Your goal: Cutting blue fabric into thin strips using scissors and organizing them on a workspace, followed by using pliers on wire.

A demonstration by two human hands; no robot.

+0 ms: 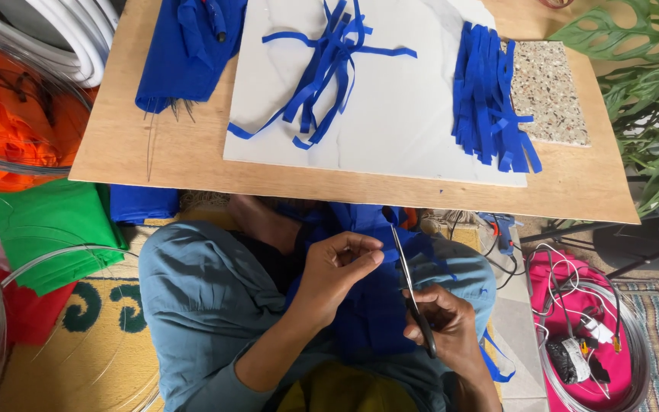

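Pinching deep-blue cloth [371, 305] in the left hand [337, 267], the right hand [444, 324] grips scissors [409, 282].

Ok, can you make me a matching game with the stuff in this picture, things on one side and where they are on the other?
Things:
1. scissors
2. neat row of blue strips
3. green cloth
4. loose tangle of blue strips

Places:
A. on the floor, under the wooden board's edge
B. in the right hand
C. middle of the white slab
D. right end of the white slab, partly over the speckled tile

Pairs: 1-B, 2-D, 3-A, 4-C
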